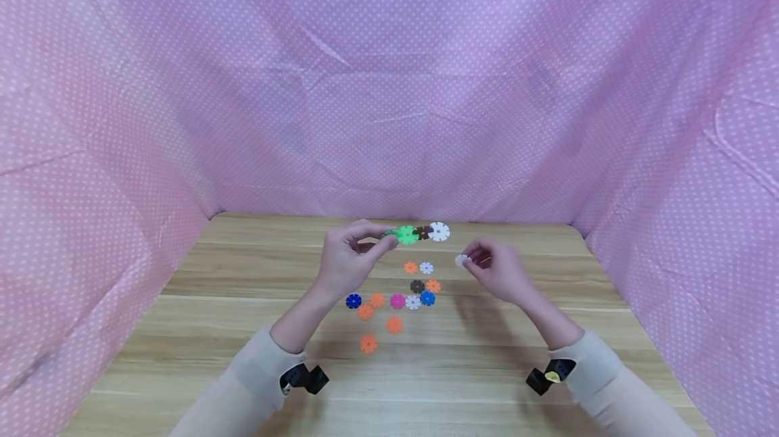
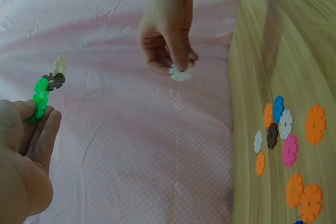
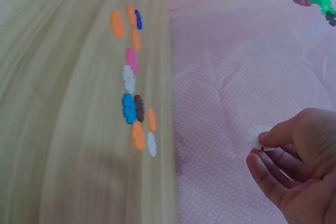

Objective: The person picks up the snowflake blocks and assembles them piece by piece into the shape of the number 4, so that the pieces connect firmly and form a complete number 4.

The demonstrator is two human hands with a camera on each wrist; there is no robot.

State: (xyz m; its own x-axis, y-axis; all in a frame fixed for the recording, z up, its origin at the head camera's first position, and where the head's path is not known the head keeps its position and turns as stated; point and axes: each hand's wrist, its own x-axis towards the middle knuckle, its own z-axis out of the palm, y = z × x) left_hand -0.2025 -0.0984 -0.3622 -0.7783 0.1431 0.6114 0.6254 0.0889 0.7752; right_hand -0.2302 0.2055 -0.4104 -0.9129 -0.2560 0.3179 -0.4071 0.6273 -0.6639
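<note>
The left hand [image 1: 348, 258] pinches the green end of a short chain of notched discs above the table. In that chain a bright green disc [image 1: 407, 235] joins a brown disc [image 1: 422, 233], and a white disc [image 1: 439, 232] forms the far end. A darker green edge shows at the left fingertips. To the right, the right hand [image 1: 500, 271] pinches a single white disc [image 1: 462, 260] between thumb and fingers, apart from the chain. In the right wrist view this white disc [image 3: 257, 136] sits at the thumb tip.
On the wooden table [image 1: 243, 288] lie loose discs: several orange ones [image 1: 394, 325], a pink [image 1: 397, 301], a dark blue [image 1: 353, 301], a lighter blue [image 1: 428, 298], a dark brown [image 1: 416, 286] and two white ones [image 1: 412, 302]. Pink dotted cloth [image 1: 377, 119] surrounds the table's back and sides.
</note>
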